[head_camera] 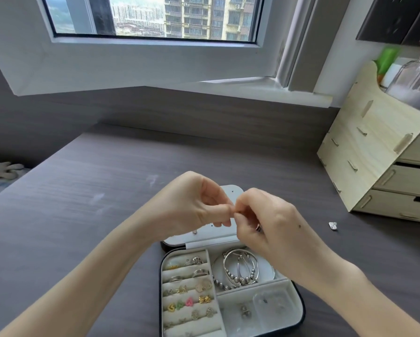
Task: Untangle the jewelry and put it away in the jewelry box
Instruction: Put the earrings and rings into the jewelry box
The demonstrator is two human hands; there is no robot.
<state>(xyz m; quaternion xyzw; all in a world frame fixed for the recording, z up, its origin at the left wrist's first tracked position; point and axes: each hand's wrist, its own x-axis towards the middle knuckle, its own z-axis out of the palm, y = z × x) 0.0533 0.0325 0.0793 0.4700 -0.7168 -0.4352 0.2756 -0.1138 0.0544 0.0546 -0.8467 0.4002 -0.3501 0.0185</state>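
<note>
the left hand (197,203) sat just left of the frame's centre, fingers curled and thumb and forefinger pinched shut. its tips met those of the right hand (265,222), which was curled and pinched the same way. both seemed to be grasping a small piece where they met, but it was too small and too hidden to be made out. two opposed pinches suit teasing a knot or a clasp apart, and that was likely the step in hand.

the hands were held directly over the jewelry box (299,302), in the lower centre, probably so that anything dropped would fall in and the put-away move would be short. its lid (228,190) lay open behind it. the ring rolls (187,300) on its left held earrings, and the bangles (240,266) lay flat in its upper right compartment. a silver scrap (333,226) lay well apart on the desk (82,215), at right of centre.

the piece's long axis could not be seen. if it was stretched between the pinches, it ran left to right across the frame. the box's long axis ran from the bottom edge up towards the centre.
</note>
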